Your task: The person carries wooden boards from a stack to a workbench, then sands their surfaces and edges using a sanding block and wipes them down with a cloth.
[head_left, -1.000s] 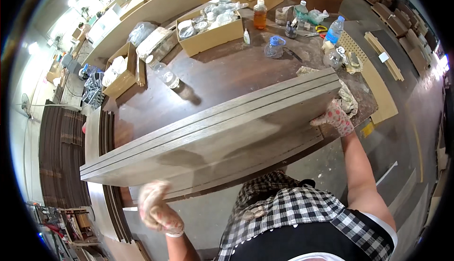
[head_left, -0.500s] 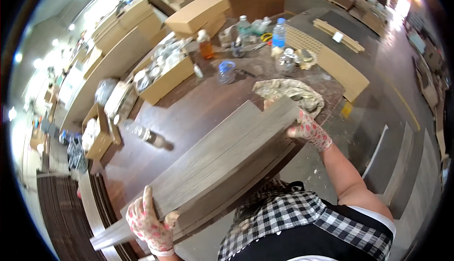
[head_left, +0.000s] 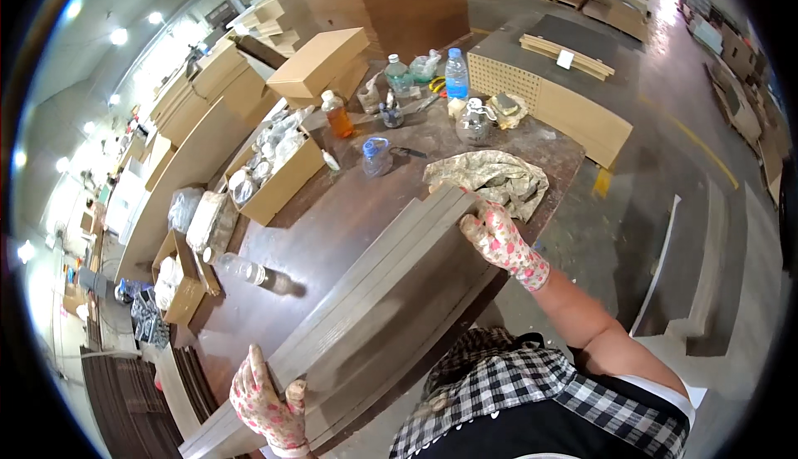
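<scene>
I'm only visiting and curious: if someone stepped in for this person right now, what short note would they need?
Left hand: gloved, gripping the near end of the stack of long grey boards.
Right hand: gloved, gripping the far end, beside the crumpled cloth.
Boards: lying slantwise on the brown table, overhanging its near edge.
Done: both ends held.
Left: cannot tell where they go; keep both grips so the stack stays together. Bottles and boxes stand beyond.

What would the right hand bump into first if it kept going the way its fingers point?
The right hand, gripping the far end of the long grey boards, points toward the crumpled patterned cloth just beyond it. That cloth would likely come first, though depth is hard to judge.
</scene>
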A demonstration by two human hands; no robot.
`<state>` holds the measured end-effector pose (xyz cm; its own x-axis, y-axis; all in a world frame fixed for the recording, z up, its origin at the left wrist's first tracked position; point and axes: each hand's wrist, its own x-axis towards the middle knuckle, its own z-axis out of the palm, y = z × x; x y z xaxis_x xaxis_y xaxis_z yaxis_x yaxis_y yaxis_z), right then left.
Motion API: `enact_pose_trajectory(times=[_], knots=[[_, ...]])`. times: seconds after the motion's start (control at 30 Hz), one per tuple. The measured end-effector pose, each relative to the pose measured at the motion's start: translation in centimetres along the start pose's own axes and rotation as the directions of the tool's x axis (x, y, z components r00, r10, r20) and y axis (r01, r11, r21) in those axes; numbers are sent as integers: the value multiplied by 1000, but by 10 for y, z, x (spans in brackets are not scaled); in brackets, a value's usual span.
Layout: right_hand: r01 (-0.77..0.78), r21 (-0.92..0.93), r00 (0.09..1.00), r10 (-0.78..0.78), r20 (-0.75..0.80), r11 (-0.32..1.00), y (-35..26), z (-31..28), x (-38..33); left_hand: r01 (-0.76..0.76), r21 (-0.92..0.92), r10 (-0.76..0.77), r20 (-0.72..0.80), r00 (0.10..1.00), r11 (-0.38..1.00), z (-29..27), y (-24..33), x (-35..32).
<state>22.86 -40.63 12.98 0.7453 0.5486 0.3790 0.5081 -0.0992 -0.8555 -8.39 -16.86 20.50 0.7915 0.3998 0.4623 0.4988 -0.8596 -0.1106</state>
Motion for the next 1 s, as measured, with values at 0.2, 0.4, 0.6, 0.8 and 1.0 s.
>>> enact_pose_trajectory(times=[0.2,0.4,0.6,0.8,1.0], knots=[[10,71,938,15,-347,997,71,30,-13,-9,25,8,51,999,1000,-5,-5,1],[191,-207,895,-257,-364,959,98,7,-13,297,-145,-307,-720,623,944,-15,-91,-71],[117,356,946,6,-325,927,86,3,-3,222,-911,-933,-360,-14,348,18,-265,-212],[-6,538,918,219,-332,843,96,-6,6,285,-945,-981,-121,149,160,45,-296,-227],[-153,619,862,410,-298,770,79,-16,9,91,-996,-985,38,169,-23,46,-278,-211]])
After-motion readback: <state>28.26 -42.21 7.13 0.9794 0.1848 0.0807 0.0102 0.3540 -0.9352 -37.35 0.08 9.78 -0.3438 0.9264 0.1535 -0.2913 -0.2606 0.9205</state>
